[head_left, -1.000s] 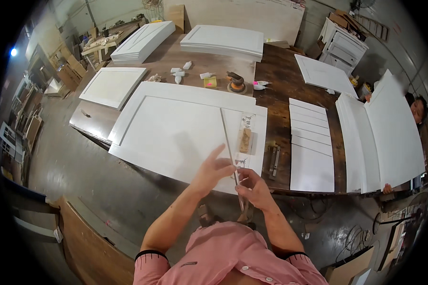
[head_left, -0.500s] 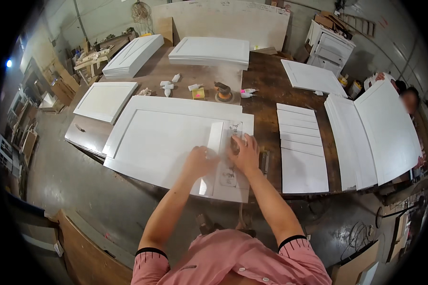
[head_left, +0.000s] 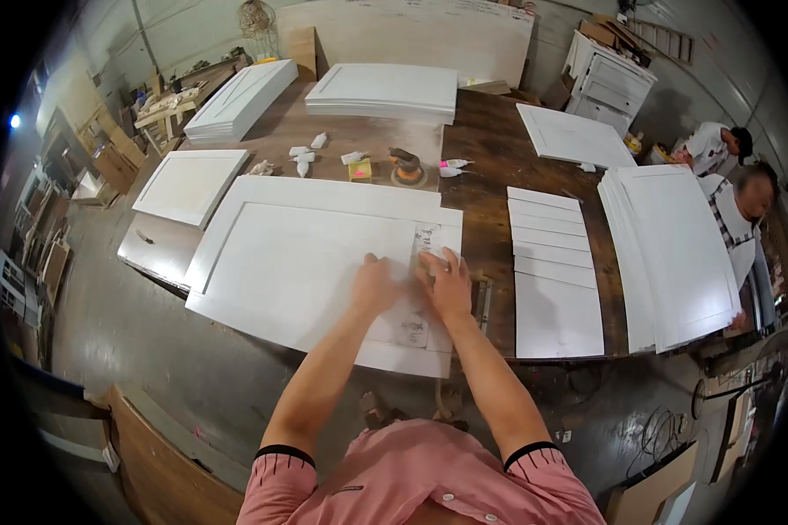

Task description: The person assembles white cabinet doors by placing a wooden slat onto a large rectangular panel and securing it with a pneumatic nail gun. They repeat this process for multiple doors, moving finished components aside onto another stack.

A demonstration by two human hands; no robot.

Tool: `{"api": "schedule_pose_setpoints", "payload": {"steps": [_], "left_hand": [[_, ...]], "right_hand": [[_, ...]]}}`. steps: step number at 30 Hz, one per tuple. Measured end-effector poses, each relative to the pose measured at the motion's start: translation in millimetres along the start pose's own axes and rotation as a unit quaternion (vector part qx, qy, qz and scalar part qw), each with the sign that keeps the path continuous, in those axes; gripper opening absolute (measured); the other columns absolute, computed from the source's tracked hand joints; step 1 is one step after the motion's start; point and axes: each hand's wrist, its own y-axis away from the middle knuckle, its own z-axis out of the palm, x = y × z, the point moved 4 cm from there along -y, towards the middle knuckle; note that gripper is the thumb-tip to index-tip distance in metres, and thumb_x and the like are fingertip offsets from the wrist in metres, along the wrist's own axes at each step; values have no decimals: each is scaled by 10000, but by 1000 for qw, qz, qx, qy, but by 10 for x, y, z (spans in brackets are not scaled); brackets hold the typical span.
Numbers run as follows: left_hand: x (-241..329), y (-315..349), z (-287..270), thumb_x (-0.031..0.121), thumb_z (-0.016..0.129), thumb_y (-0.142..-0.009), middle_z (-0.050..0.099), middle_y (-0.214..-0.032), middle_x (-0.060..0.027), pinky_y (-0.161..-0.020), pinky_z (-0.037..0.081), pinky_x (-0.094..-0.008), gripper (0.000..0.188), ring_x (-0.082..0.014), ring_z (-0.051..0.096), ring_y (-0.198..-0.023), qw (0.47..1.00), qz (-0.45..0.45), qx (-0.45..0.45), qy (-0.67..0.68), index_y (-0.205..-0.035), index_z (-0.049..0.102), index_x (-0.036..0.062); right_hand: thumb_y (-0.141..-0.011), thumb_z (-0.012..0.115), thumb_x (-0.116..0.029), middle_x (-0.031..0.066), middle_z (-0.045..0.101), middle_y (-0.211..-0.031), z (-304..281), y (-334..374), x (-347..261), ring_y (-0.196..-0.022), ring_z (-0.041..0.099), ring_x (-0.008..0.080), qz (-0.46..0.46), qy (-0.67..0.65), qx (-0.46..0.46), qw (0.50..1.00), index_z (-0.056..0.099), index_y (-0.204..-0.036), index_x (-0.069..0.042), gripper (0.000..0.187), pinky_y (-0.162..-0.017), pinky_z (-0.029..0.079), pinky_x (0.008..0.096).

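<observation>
Pressing flat, fingers spread: left hand [head_left: 375, 284] and right hand [head_left: 446, 282] on pale printed sheet [head_left: 418, 297] atop white panel [head_left: 306, 262].

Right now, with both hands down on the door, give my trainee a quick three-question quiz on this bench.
1. True or false: the left hand and right hand both rest on the large white cabinet door.
2. The stack of narrow white panels lies on which side of the hands? A) left B) right
3. What do both hands press against the door?

Key: 1 true; 2 B; 3 a translucent strip with dark markings, probably a template.
</observation>
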Motion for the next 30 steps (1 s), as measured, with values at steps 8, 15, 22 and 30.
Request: {"api": "schedule_pose_setpoints", "payload": {"steps": [8,15,22,30], "left_hand": [[-51,-12,100,327,819,-827,607,-1204,-216,-942,537,-504,495,-417,616,-1154,999,6,36,28,-1191,689,17],[-195,170,272,269,694,-956,574,-1239,-158,-912,536,-465,504,-366,597,-1128,989,114,93,-8,-1388,594,28],[-286,250,351,202,646,-969,533,-1300,-133,-991,448,-518,458,-342,536,-1193,977,174,97,-74,-1412,594,95],[-302,-322,332,306,619,-1001,367,-1639,-83,-1224,239,-653,574,-331,296,-1538,941,300,-5,-156,-1519,480,100]], "right_hand": [[-956,662,-371,179,561,-1427,-80,22,-100,-1361,489,426,-31,-11,73,997,668,-1329,-218,403,-1160,378,573],[-991,629,-382,137,436,-1530,45,20,-38,-1386,420,460,-32,-10,39,999,615,-1393,-263,420,-1140,422,540],[-933,692,-329,116,466,-1502,70,7,-73,-1366,435,459,-28,-43,51,997,648,-1338,-266,413,-1095,473,529],[-947,682,-295,151,432,-1536,-38,-63,-68,-1391,404,432,-28,-42,12,999,623,-1402,-216,465,-1173,360,537]]}}
